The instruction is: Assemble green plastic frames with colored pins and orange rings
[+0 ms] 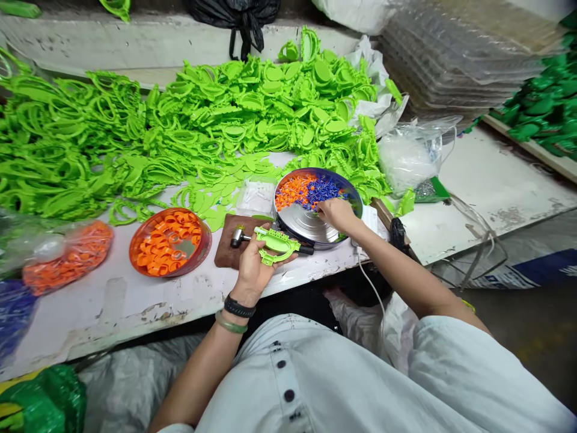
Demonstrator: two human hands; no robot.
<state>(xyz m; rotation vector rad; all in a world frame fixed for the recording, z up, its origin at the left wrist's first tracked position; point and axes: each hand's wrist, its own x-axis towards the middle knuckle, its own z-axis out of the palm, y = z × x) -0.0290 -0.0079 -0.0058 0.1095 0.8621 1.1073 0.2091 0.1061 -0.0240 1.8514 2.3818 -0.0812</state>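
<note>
Well to the left of both hands, a clear plastic bag of small orange parts lies on the white, chipped counter. Beyond the hands, a broad heap of bright green plastic frames and ovals spreads from the far left to past the right hand. Nearer the left hand, on its left, sits a round reddish plastic bowl with curved orange plastic pieces inside. Just beside that hand is a flat brown block; over it shows the silver head of a black-handled hammer, whose handle passes beneath the left hand's piece. The left hand is closed around the edge of a bright green oval plastic frame. The right hand reaches into a round metal tin of small orange and blue plastic parts; its fingertips are hidden, so I cannot tell whether they grip anything. Right of it rests a clear plastic bag with whitish contents.
</note>
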